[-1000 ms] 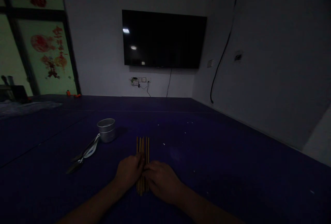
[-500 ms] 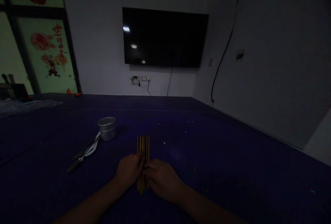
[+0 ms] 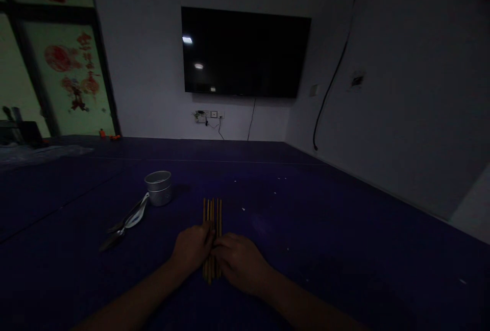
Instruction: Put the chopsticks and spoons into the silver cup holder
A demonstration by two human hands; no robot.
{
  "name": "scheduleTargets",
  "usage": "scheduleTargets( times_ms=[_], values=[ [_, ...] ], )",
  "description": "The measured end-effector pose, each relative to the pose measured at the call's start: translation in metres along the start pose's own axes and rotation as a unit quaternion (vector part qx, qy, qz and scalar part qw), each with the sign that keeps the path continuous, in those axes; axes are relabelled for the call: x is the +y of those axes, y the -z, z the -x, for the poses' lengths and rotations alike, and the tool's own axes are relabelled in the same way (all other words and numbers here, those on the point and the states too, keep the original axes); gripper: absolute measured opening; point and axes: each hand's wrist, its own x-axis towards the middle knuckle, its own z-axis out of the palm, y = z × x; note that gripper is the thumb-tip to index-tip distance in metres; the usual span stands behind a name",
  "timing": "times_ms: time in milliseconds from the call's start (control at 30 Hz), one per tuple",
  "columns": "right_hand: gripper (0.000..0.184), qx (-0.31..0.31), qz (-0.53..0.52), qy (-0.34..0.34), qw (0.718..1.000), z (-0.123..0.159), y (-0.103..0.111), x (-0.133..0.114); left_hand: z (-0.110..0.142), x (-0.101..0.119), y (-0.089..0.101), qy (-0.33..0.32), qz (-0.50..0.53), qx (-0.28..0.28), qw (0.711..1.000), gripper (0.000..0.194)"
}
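Several brown chopsticks (image 3: 212, 209) lie side by side on the dark blue tabletop, pointing away from me, with a small gap in the row. Across their middle, from the left, rests my left hand (image 3: 192, 244), its fingers curled down on them. My right hand (image 3: 242, 261) presses in from the right, thumb and fingers bunched on the sticks close to the left fingertips. Both hands hide the middle of the row. To the left stands a grey metal cup (image 3: 158, 188); a white spoon (image 3: 138, 213) and metal spoons (image 3: 112, 239) lie beside it.
White scraps (image 3: 243, 209) are scattered over the table (image 3: 344, 249). Crumpled clear plastic (image 3: 42, 154) and a dark holder (image 3: 30, 133) sit at the far left. Small orange items (image 3: 115, 137) lie near the glass door. A black cable (image 3: 332, 83) hangs along the right wall.
The whole view has shifted slightly upward in the picture. Both hands keep the same hold on the chopsticks, and the cup and spoons stay put.
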Motion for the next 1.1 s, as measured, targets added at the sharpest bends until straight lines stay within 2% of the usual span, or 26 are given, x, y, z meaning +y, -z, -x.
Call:
scheduleTargets(
  times_ms=[1100],
  values=[
    [0.021, -0.005, 0.006, -0.001, 1.000, -0.0002, 0.0037, -0.0021, 0.0013, 0.0004, 0.0036, -0.003, -0.017, -0.009, 1.000, 0.034]
  ],
)
